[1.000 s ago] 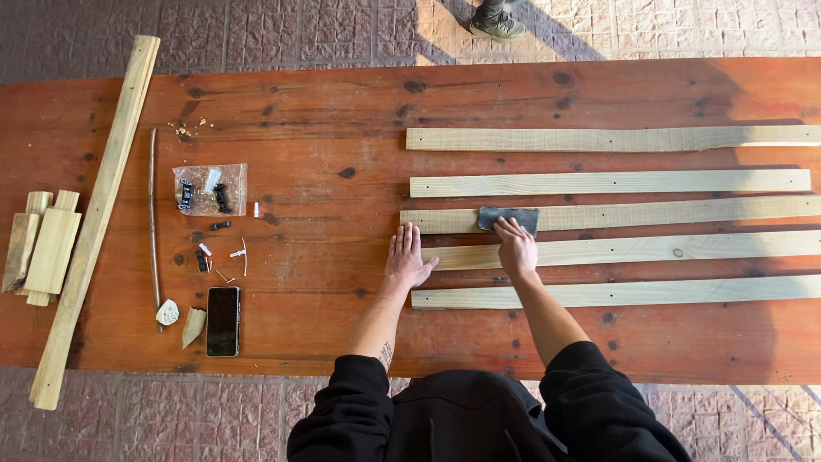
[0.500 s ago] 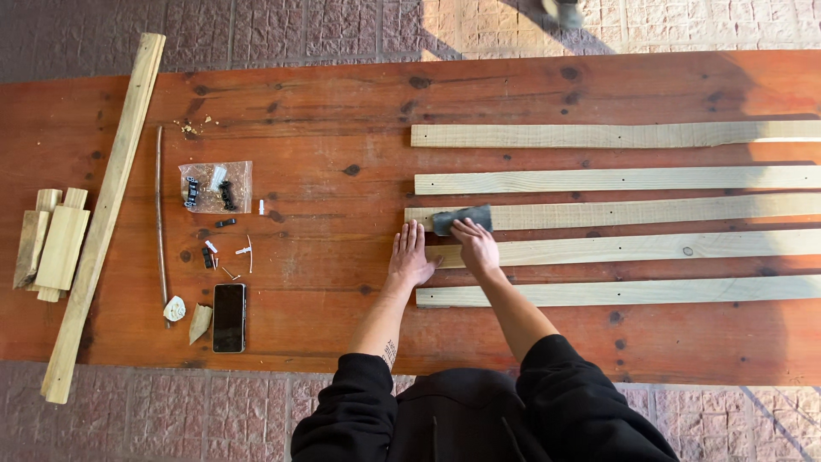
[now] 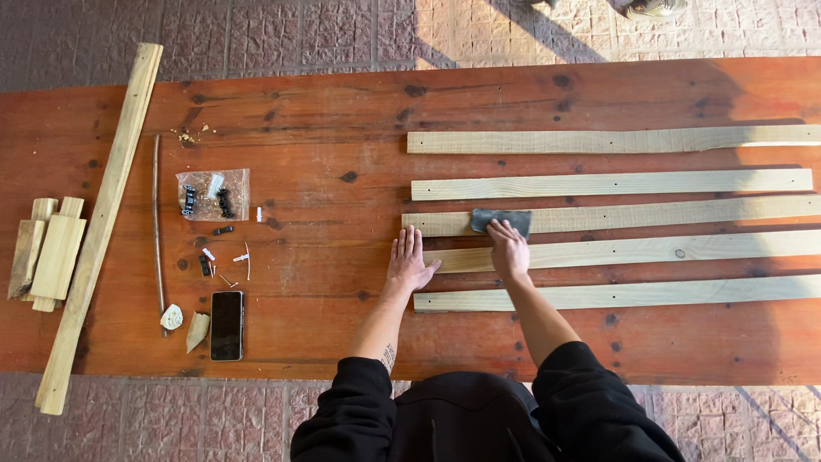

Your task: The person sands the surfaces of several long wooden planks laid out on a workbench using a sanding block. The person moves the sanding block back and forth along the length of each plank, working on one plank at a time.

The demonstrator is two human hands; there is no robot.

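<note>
On the red wooden table, the right hand presses grey sandpaper flat on the third slat, nearer its left end than before. The left hand, fingers spread, steadies the fourth slat.

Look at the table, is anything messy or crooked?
A little. Small screws and bits lie scattered loose below the clear bag, and crumbs of sawdust sit near the thin rod. The long plank lies slanted, while the five slats lie nearly parallel.
</note>
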